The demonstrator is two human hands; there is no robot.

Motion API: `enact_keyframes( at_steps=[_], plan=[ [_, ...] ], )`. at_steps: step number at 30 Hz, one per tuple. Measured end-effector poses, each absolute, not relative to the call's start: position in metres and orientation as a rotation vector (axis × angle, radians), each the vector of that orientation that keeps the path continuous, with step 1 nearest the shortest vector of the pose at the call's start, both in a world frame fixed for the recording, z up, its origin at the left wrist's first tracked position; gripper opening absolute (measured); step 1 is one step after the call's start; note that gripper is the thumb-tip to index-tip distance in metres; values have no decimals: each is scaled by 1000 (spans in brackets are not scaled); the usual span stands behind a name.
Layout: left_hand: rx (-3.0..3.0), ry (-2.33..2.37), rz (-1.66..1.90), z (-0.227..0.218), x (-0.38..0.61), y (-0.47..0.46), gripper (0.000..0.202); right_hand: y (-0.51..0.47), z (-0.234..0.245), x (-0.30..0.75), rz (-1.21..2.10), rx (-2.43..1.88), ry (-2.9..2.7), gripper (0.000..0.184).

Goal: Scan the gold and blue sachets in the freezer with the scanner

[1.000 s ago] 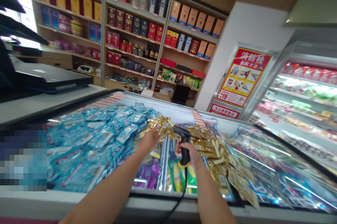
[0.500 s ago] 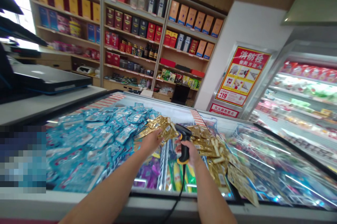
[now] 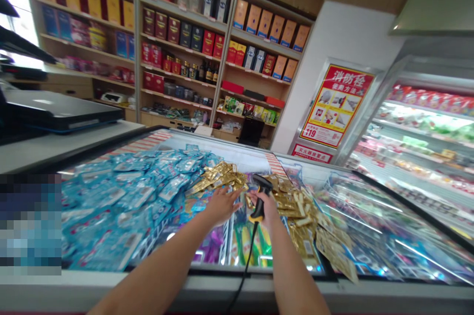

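Gold packets (image 3: 303,246) reach the near edge of the freezer (image 3: 207,283). Left hand (image 3: 222,205) is spread; right hand (image 3: 264,206) clasps the scanner (image 3: 263,182).

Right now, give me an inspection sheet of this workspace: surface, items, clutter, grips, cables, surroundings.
Surface: glass freezer top, much of it covered.
Work items: handheld scanner; golden packets on both sides of it.
Clutter: blue packets heaped at left, overlapping.
Grips: left grip open near the golden packets, contact unclear; right grip closed around the scanner.
Cables: black cord runs from the scanner down past the front edge.
Surroundings: stocked shelves, red poster.
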State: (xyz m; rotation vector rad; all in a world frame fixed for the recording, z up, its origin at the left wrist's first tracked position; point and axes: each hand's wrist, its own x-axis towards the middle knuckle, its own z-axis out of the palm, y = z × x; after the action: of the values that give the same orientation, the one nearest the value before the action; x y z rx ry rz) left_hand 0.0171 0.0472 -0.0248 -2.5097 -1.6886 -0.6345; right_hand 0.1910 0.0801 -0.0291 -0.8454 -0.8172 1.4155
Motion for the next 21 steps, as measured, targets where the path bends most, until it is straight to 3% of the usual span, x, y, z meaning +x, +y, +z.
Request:
enact_keyframes(
  at_steps=[5, 13, 21],
  plan=[
    [-2394, -1773, -564, -7, 7, 42, 41, 84, -25, 206, 1194, -897, -730, 21],
    [-2493, -1683, -628, -7, 15, 33, 36, 70, -22, 188, 1495, -737, -759, 26],
    [-2244, -1989, -468, 5, 15, 31, 38, 71, -33, 177, 1568, -809, -795, 37]
  ],
)
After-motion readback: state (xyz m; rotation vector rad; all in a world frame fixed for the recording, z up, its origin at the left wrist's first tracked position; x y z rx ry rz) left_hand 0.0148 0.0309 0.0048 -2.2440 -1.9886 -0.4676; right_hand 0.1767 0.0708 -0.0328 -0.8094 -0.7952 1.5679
